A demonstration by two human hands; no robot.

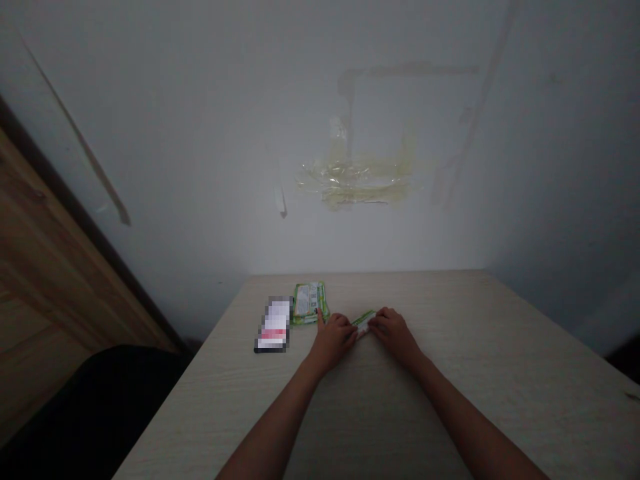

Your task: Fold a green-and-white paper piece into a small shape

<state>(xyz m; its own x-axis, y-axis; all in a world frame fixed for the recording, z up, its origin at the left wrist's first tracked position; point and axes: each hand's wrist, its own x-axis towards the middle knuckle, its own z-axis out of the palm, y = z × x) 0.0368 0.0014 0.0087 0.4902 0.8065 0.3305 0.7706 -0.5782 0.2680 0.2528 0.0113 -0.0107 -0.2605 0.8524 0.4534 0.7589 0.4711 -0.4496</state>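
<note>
Between my two hands is a small green and white packet [364, 323], narrow in shape as if folded or seen partly covered. My left hand [334, 340] grips its left end with curled fingers, the thumb or a finger pointing up toward the packets behind. On the other end, my right hand [397, 337] pinches the packet with bent fingers. Just beyond my left hand lies a flat green and white printed packet [309, 301], seemingly with another beneath it. The fingertips partly hide the held packet.
A phone [275, 325] with a blurred-out lit screen lies left of the flat packet. The pale wooden table [450, 300] meets a wall [200, 133] with peeling clear tape [360, 177]. A dark chair back [115, 400] and a wooden door [50, 253] stand at the left.
</note>
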